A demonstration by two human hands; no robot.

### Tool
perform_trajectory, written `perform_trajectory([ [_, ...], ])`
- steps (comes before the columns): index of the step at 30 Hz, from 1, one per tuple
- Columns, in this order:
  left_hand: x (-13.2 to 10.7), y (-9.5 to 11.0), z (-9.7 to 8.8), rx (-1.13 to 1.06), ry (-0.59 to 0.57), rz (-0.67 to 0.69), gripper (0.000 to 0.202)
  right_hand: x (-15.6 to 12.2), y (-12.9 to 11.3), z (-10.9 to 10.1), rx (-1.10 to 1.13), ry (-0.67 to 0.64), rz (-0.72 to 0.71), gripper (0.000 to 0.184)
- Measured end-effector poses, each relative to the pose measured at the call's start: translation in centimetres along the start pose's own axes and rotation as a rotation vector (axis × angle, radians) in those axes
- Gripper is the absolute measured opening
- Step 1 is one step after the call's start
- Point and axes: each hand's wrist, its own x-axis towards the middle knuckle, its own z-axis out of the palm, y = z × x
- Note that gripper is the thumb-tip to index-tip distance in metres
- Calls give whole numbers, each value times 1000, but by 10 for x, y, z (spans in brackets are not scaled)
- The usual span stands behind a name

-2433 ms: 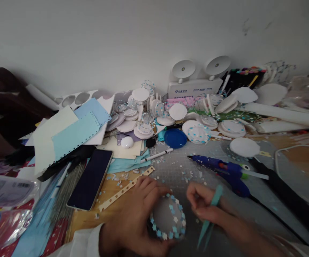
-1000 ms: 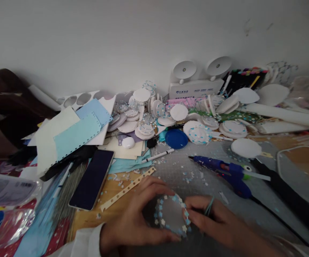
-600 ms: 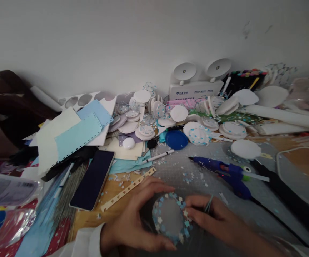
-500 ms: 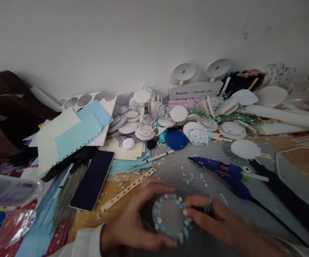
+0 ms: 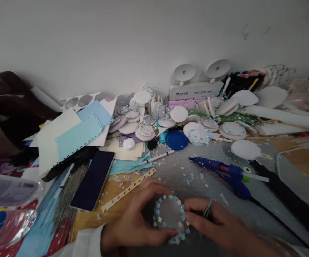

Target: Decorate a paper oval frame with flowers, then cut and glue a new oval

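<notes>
A ring strung with small blue and white flowers (image 5: 182,216) is held low over the grey cutting mat (image 5: 167,171). My left hand (image 5: 138,217) curves around its left side, with the thumb across the lower rim and the fingers by the top. At the ring's right edge, my right hand (image 5: 214,219) has thumb and forefinger pinched on it. A thin teal strand (image 5: 208,208) sticks up between the right fingers. To the right lies a blue glue gun (image 5: 221,171), a clear glue stick in its back end, its nozzle pointing left.
A phone (image 5: 93,180) and a punched cream strip (image 5: 129,190) lie at the left. Behind are a blue lid (image 5: 176,140), piles of white discs (image 5: 145,132) and a twin-lamp emergency light (image 5: 194,89). A black cord (image 5: 280,216) runs along the right.
The ring has tilted slightly, its lower rim now showing as separate strands. My left thumb has moved up onto that rim. My right hand stays pinched at the right edge.
</notes>
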Motion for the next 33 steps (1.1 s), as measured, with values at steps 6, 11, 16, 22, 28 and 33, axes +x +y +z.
perform_trajectory([
  [6,-4,-7,-1,-69,-58,32,71,4,1,0,35,-18,-15,46],
  [11,-1,-4,-2,-68,-150,86,72,4,-3,0,-3,-58,-5,45],
  [16,0,-2,-2,-75,-132,72,64,4,-8,0,-29,-68,-26,40],
  [22,2,0,-3,-65,-98,97,56,1,-9,0,-15,-39,-23,41],
  [28,-2,-5,-6,-99,-105,56,71,3,-2,0,22,18,-21,45],
  [33,-14,-18,-9,-106,-170,-49,118,2,3,-3,67,123,-27,45],
])
